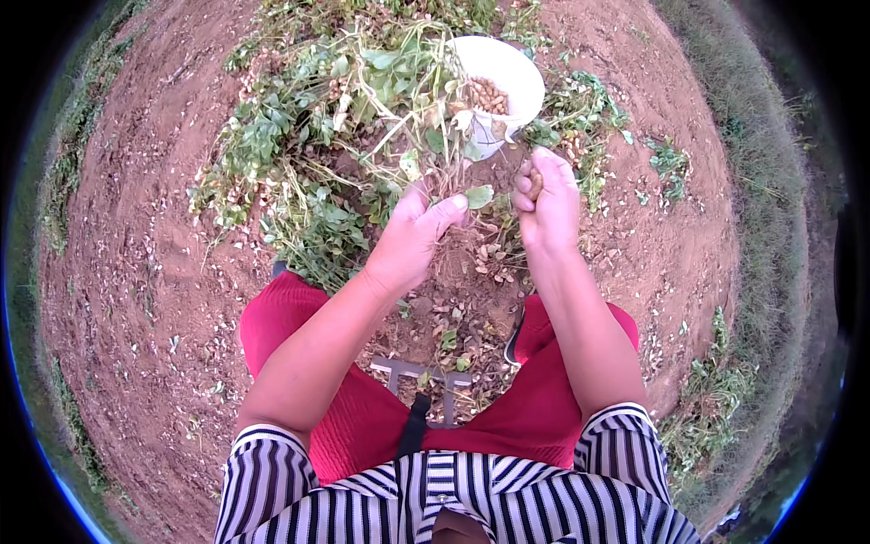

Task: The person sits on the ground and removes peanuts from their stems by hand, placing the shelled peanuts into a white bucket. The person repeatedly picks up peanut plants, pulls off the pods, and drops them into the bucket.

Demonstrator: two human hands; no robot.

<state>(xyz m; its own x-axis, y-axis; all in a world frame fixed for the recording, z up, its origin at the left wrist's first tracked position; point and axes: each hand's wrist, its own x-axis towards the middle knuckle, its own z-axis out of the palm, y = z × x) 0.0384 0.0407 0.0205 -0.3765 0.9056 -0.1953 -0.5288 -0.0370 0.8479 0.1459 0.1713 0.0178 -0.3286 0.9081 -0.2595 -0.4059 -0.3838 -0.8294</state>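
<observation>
My left hand (414, 234) is closed around the stems of an uprooted peanut plant (435, 129), whose leafy tops lean away from me. Its thin roots (462, 251) hang below my thumb. To the right, my right hand (552, 194) has its fingers curled on a peanut pod (535, 183). Just beyond both hands a white plastic bucket (527, 88) stands tilted, partly hidden by the plant's stems and leaves. Peanuts in their shells (488, 95) lie inside it.
A heap of pulled peanut plants (292, 163) spreads ahead and to the left; more plants (584, 109) lie right of the bucket. Between my knees is a metal stool frame (421, 370). Leaf litter covers the reddish soil (170, 258), and a grassy strip (768, 204) runs along the right.
</observation>
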